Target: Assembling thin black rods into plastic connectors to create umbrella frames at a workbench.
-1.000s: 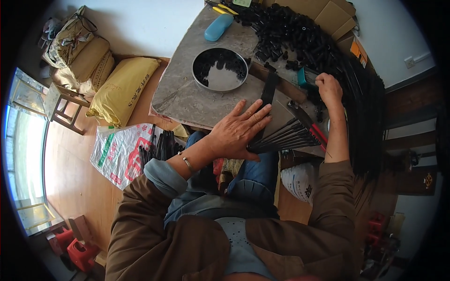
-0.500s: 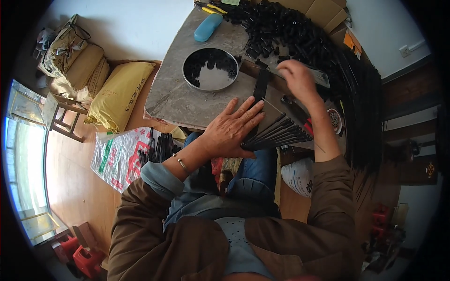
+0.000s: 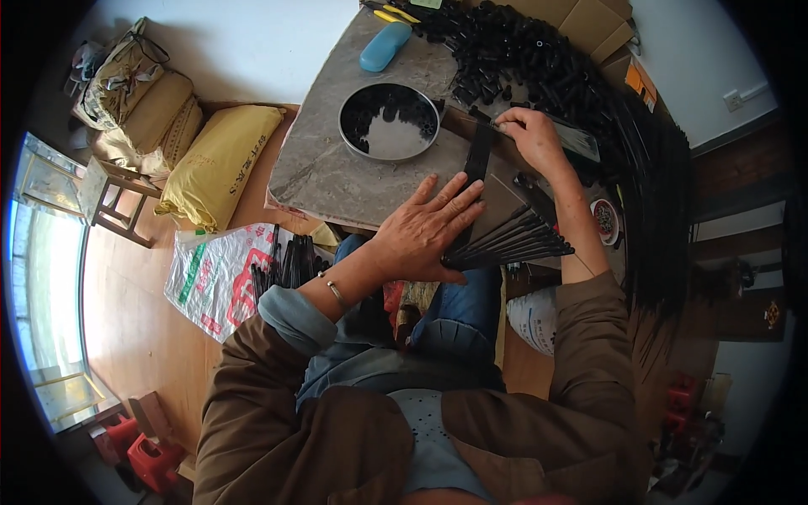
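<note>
My left hand (image 3: 427,225) lies flat with its fingers spread, pressing over a set of thin black rods. Below that hand, the rods' thicker black ends (image 3: 526,236) fan out to the right above my lap. Beyond the fingertips the rods run close together as a flat black band (image 3: 478,156) on the table. At the band's far end my right hand (image 3: 537,141) is closed in a pinch; what is between its fingertips is too small to make out. Left of the band stands a round metal bowl (image 3: 390,155) partly filled with small black pieces.
A large heap of short black tubes (image 3: 522,59) covers the back of the grey table (image 3: 316,160). Long black rods (image 3: 652,194) hang over its right side. A blue case (image 3: 385,46) and a small bowl (image 3: 604,220) also stand there. Yellow sacks (image 3: 220,164) lie at left.
My right hand, blurred before, has come slightly left and down to the band's far end, its fingertips pinched. The left hand stays spread on the rods. The whole view has shifted a little.
</note>
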`<state>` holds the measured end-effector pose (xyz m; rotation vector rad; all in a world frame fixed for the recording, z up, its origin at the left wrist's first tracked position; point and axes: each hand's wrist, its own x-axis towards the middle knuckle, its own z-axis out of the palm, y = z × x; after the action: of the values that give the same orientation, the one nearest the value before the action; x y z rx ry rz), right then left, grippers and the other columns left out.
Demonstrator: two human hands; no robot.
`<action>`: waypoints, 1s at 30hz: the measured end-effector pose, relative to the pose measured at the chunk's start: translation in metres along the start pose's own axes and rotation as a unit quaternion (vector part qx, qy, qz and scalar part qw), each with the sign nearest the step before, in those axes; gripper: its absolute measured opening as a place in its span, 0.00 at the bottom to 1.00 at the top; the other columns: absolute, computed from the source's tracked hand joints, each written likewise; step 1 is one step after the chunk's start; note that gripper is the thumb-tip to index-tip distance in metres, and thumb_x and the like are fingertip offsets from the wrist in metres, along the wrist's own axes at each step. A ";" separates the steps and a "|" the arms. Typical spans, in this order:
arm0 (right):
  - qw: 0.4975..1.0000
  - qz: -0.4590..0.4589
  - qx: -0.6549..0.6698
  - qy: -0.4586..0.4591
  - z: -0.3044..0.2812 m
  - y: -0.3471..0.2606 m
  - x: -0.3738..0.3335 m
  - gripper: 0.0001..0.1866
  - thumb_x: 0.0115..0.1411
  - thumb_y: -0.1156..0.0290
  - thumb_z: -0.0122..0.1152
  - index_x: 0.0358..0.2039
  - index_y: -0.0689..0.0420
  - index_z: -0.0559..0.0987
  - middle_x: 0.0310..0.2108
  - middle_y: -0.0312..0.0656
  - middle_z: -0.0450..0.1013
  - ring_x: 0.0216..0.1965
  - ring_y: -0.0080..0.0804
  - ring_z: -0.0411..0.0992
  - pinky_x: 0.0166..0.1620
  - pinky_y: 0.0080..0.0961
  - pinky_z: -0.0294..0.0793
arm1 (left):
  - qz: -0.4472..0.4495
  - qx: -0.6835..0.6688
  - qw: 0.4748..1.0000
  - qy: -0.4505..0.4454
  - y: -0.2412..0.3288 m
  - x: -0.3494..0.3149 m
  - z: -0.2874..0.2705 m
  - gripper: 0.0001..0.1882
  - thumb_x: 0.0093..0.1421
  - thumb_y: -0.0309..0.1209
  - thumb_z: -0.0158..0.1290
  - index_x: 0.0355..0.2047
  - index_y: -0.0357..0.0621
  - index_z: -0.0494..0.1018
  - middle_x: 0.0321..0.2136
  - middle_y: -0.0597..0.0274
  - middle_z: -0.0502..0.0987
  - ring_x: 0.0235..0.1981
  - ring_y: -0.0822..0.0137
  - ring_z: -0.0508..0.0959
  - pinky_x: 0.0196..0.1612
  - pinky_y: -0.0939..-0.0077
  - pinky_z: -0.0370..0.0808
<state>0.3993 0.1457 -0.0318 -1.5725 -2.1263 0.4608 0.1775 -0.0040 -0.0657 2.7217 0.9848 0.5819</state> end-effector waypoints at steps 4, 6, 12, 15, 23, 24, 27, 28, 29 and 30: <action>1.000 0.001 0.022 0.002 0.002 -0.001 -0.001 0.09 0.53 0.70 0.57 0.33 0.57 0.81 0.30 0.44 0.77 0.35 0.39 0.76 0.41 0.31 0.71 | 0.000 -0.001 1.000 0.000 -0.001 -0.001 0.000 0.54 0.41 0.61 0.59 0.62 0.39 0.55 0.65 0.50 0.49 0.68 0.53 0.46 0.65 0.51 0.45; 1.000 -0.001 0.023 -0.001 0.002 -0.002 -0.001 0.09 0.53 0.70 0.57 0.33 0.57 0.81 0.30 0.44 0.77 0.35 0.39 0.76 0.41 0.31 0.71 | -0.002 -0.002 1.000 0.000 0.000 -0.001 0.000 0.54 0.41 0.61 0.59 0.62 0.39 0.55 0.65 0.50 0.49 0.68 0.53 0.46 0.65 0.51 0.45; 1.000 0.002 0.006 -0.005 0.003 -0.002 0.002 0.09 0.53 0.69 0.58 0.33 0.56 0.81 0.30 0.43 0.77 0.35 0.39 0.76 0.40 0.31 0.71 | 0.001 -0.004 1.000 0.007 -0.001 -0.001 0.002 0.54 0.41 0.61 0.59 0.61 0.38 0.55 0.65 0.50 0.49 0.68 0.53 0.46 0.65 0.52 0.45; 1.000 0.000 0.020 0.000 0.007 0.005 0.005 0.09 0.53 0.68 0.59 0.33 0.56 0.81 0.30 0.43 0.77 0.34 0.38 0.76 0.40 0.30 0.71 | -0.004 -0.010 1.000 0.022 0.000 0.000 0.002 0.53 0.40 0.59 0.61 0.61 0.40 0.58 0.65 0.51 0.52 0.67 0.55 0.48 0.66 0.52 0.44; 0.999 0.048 -0.008 -0.010 0.001 0.000 0.005 0.10 0.54 0.67 0.60 0.32 0.59 0.80 0.27 0.43 0.77 0.33 0.35 0.75 0.38 0.28 0.71 | -0.002 -0.009 1.000 0.025 -0.001 -0.001 0.003 0.52 0.40 0.58 0.61 0.60 0.39 0.59 0.65 0.51 0.52 0.67 0.55 0.48 0.66 0.52 0.44; 0.999 0.004 0.031 -0.008 0.003 0.006 0.004 0.09 0.55 0.69 0.59 0.32 0.61 0.79 0.26 0.41 0.76 0.32 0.29 0.74 0.38 0.25 0.70 | -0.001 -0.007 1.000 0.026 -0.001 -0.001 0.003 0.52 0.40 0.58 0.61 0.60 0.39 0.59 0.65 0.51 0.52 0.67 0.55 0.48 0.66 0.52 0.44; 0.997 -0.044 0.066 -0.005 0.005 0.011 0.003 0.08 0.56 0.71 0.58 0.33 0.63 0.78 0.26 0.39 0.76 0.30 0.24 0.72 0.37 0.22 0.70 | 0.000 -0.012 1.000 0.028 0.000 0.000 0.003 0.53 0.40 0.59 0.61 0.60 0.39 0.59 0.65 0.51 0.52 0.67 0.55 0.48 0.66 0.52 0.44; 0.997 -0.048 0.063 -0.007 0.005 0.011 0.003 0.08 0.56 0.72 0.57 0.33 0.63 0.78 0.27 0.39 0.76 0.31 0.24 0.72 0.37 0.22 0.70 | 0.000 -0.011 1.000 0.026 0.000 0.000 0.003 0.53 0.39 0.59 0.61 0.60 0.39 0.59 0.65 0.51 0.52 0.67 0.54 0.48 0.66 0.52 0.44; 0.997 -0.048 0.064 -0.006 0.005 0.011 0.004 0.08 0.56 0.72 0.57 0.33 0.63 0.78 0.27 0.39 0.76 0.31 0.24 0.72 0.37 0.22 0.70 | 0.000 -0.010 1.000 0.025 0.000 0.000 0.003 0.53 0.39 0.59 0.61 0.60 0.39 0.59 0.65 0.51 0.52 0.67 0.54 0.48 0.66 0.52 0.44; 0.997 -0.041 0.064 -0.003 0.006 0.010 0.005 0.08 0.56 0.73 0.57 0.34 0.63 0.78 0.27 0.40 0.75 0.31 0.24 0.72 0.38 0.22 0.70 | 0.000 -0.009 1.000 0.024 0.000 0.000 0.003 0.53 0.39 0.59 0.61 0.60 0.39 0.59 0.65 0.51 0.52 0.67 0.54 0.48 0.66 0.52 0.44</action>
<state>0.4032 0.1531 -0.0413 -1.4091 -2.1123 0.5640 0.1791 -0.0041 -0.0684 2.7041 0.9849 0.6574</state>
